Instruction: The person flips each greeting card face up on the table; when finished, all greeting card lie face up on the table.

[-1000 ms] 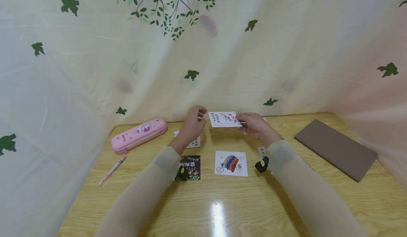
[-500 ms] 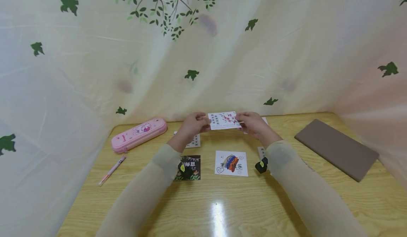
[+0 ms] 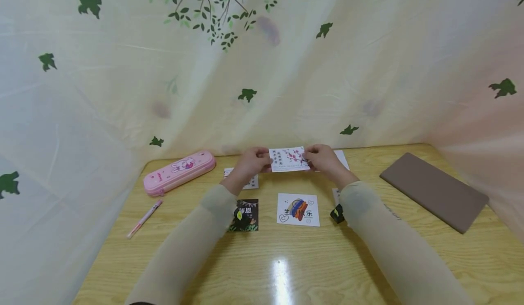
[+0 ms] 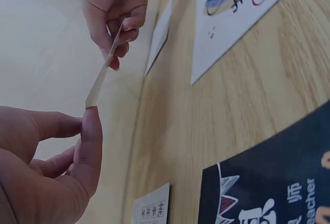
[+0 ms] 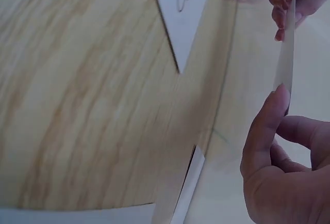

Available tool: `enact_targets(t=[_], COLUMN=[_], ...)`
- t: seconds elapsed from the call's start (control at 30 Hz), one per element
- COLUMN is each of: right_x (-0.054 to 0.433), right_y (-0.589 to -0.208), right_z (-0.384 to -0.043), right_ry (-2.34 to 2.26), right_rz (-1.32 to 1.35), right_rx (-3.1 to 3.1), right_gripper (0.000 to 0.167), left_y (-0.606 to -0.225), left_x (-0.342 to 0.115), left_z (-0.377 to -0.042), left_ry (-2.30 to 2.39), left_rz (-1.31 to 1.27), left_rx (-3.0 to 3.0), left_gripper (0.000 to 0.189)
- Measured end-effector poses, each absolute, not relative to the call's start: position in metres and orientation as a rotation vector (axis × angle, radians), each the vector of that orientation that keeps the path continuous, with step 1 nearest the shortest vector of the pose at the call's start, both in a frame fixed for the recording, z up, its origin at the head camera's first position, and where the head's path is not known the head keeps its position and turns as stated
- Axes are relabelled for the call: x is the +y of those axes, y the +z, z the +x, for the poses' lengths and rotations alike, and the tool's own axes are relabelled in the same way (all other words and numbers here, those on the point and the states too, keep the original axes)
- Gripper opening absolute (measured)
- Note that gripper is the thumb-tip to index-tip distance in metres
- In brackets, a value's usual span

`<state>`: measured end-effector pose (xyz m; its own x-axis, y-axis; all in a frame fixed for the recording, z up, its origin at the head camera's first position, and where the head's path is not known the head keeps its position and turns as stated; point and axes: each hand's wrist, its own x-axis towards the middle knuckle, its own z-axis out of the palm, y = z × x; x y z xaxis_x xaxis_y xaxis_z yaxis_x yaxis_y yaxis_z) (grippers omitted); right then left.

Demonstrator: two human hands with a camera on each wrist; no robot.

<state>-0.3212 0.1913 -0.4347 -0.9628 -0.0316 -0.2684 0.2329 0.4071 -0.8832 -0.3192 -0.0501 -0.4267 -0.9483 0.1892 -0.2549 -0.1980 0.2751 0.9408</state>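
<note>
A white card point(image 3: 289, 159) printed with red blossoms and dark characters is held up above the back of the table. My left hand point(image 3: 250, 165) pinches its left edge between thumb and fingers; my right hand point(image 3: 324, 160) pinches the right edge. Both wrist views show the card point(image 4: 103, 77) edge-on, raised off the wood, with a hand at each end. In front of it lies a white card with a colourful drawing point(image 3: 298, 210). A black card with flowers point(image 3: 250, 218) lies partly behind my left sleeve.
More cards lie flat near the arms: a white one point(image 3: 251, 182) by my left wrist, another point(image 3: 342, 158) behind my right hand. A pink pencil case point(image 3: 179, 173) and a pen point(image 3: 145, 218) are at left. A brown flat rectangular object point(image 3: 434, 191) lies at right, with a patterned curtain point(image 3: 286, 68) behind.
My left hand has come to the blossom card's left edge and taken hold of it. The card has come down slightly and tipped its printed face more toward the head camera.
</note>
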Motion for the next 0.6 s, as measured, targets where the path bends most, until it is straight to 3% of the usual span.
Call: enact_targets(t=[0.6], right_x=[0.186], right_y=[-0.440], right_z=[-0.320], right_ry=[-1.162], right_rz=[0.048], right_rx=[2.692], right_gripper=[0.020], left_y=[-0.444], left_x=[-0.045], left_z=[-0.329], left_ry=[1.403], left_rz=[0.002], left_rx=[2.448], left_gripper=[0.050])
